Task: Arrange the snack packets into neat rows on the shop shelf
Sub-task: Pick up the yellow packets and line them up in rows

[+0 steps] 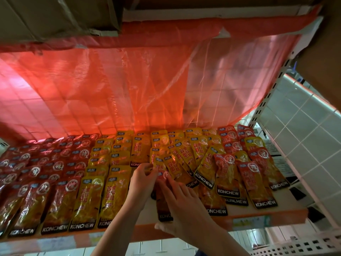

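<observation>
Shelf, red packet half-hidden by right hand

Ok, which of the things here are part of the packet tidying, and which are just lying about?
Part of the job:
- red foil snack packets in rows
- yellow foil snack packets
- jumbled red and yellow packets
- white shop shelf
- left hand and right hand, on the packets in the middle

Just there:
- translucent red plastic sheet
- brown cardboard box
- white tiled wall
</observation>
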`<state>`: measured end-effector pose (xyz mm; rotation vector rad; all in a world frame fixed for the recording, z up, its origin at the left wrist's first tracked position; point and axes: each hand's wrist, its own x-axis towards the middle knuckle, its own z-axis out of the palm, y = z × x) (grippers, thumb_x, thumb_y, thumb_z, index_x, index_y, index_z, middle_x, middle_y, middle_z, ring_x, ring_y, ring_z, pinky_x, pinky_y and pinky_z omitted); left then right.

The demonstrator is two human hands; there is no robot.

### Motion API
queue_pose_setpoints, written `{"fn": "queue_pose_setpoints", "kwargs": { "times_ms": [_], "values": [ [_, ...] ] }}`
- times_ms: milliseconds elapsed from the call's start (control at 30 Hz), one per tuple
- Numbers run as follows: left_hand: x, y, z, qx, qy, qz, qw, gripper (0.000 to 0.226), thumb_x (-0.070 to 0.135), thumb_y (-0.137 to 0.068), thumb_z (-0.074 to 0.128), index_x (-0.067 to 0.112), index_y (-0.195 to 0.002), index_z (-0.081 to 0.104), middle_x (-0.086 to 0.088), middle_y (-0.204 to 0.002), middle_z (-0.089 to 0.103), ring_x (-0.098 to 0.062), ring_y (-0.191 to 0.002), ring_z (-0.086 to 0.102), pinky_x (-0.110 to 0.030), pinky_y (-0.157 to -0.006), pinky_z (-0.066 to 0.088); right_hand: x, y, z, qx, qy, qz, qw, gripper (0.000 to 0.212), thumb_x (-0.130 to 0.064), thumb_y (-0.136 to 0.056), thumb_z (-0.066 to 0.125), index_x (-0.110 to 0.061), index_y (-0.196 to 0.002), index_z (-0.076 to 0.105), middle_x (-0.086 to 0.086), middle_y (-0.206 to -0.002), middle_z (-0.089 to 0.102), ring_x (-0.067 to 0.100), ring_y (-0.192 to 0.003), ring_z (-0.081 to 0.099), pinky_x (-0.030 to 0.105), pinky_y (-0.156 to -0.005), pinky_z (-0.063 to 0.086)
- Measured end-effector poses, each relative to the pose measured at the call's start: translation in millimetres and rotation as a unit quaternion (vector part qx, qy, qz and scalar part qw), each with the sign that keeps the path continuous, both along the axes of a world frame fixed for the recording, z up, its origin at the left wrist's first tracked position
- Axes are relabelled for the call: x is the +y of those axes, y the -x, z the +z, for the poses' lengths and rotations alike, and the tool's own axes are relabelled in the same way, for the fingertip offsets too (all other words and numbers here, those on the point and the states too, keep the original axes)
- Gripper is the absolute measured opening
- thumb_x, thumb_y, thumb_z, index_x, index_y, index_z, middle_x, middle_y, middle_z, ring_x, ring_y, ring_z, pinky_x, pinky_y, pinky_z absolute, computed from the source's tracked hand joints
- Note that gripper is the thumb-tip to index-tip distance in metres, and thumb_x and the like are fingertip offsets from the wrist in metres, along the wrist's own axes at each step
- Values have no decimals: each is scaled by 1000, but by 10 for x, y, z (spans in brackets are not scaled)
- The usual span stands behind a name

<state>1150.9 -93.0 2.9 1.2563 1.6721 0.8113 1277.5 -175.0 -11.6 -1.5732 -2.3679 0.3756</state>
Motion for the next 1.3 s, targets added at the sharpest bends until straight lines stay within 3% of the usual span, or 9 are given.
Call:
{"fn": "queue_pose_setpoints", "kwargs": {
  "times_ms": [133, 300, 433, 533, 667, 967, 1100, 1233, 1300],
  "values": [
    [-24, 5, 48, -58, 22, 2, 998, 26, 29, -96, 47, 9, -97, 63, -7, -84, 66, -21, -79, 64, -37, -68, 54, 10, -63, 0, 126, -83, 1, 989, 49, -42, -92, 44, -20, -136, 45, 0, -136, 50, 16, -108, 57, 28, -88, 52],
    [-49, 48, 49, -66, 17, -23, 997, 16, 22, -92, 57, 10, -101, 62, -4, -89, 67, -17, -77, 65, -29, -64, 53, 97, -286, 70, 289, -180, -119, 933, 17, -28, -97, 44, -22, -101, 59, -14, -86, 61, -5, -69, 57, 12, -56, 48],
    [-90, 62, 2, -27, 30, -57, 998, 24, 6, -87, 62, 8, -111, 61, -2, -88, 70, -13, -72, 69, -32, -65, 58, 137, -525, 195, 380, -248, -253, 854, 27, -26, -97, 39, -8, -93, 59, -13, -67, 57, -3, -56, 58, 4, -42, 38],
    [-112, 33, -37, 13, 17, -69, 997, 31, 9, -88, 61, 8, -119, 59, -2, -89, 70, -13, -74, 69, -39, -70, 58, 148, -761, 289, 351, -323, -282, 832, 34, -23, -99, 40, 4, -98, 61, -2, -73, 61, -7, -58, 53, 4, -50, 39],
    [-135, 52, -10, 36, -8, -32, 999, 27, 13, -92, 54, 9, -118, 60, -2, -88, 67, -25, -75, 67, -40, -66, 55, 163, -977, 175, 200, -361, -259, 873, 30, -19, -95, 46, -6, -118, 60, 3, -112, 64, 14, -99, 60, 27, -83, 49],
    [-126, 217, 51, 36, -39, 31, 998, 25, 8, -94, 46, 5, -115, 57, -6, -76, 63, -22, -59, 53, -31, -53, 41, 83, -904, -233, 61, -242, -296, 922, 31, -23, -90, 50, -8, -112, 66, 7, -120, 62, 29, -108, 57, 40, -88, 43],
    [-124, 287, 93, 21, -51, 39, 998, 26, 8, -94, 48, 6, -120, 52, -3, -80, 62, -15, -55, 51, -22, -43, 38, 96, -758, -53, 91, -239, -291, 922, 39, -32, -89, 42, -8, -110, 64, 7, -117, 60, 27, -109, 55, 42, -91, 45],
    [-135, 322, 164, -109, -27, 35, 993, 24, 6, -93, 49, 9, -117, 47, -9, -95, 62, -27, -81, 65, -44, -68, 55, 137, -399, 104, 148, -198, -134, 960, 43, -36, -90, 47, -13, -126, 52, -2, -125, 53, 12, -117, 49, 28, -97, 43],
    [-127, 333, 204, -169, -10, 22, 985, 21, 4, -93, 49, 9, -113, 46, -13, -100, 61, -27, -86, 64, -38, -64, 56, 159, -152, 92, 148, -135, -58, 978, 56, -50, -90, 46, -19, -137, 39, -4, -137, 43, 10, -125, 41, 25, -99, 40]
  ]
}}
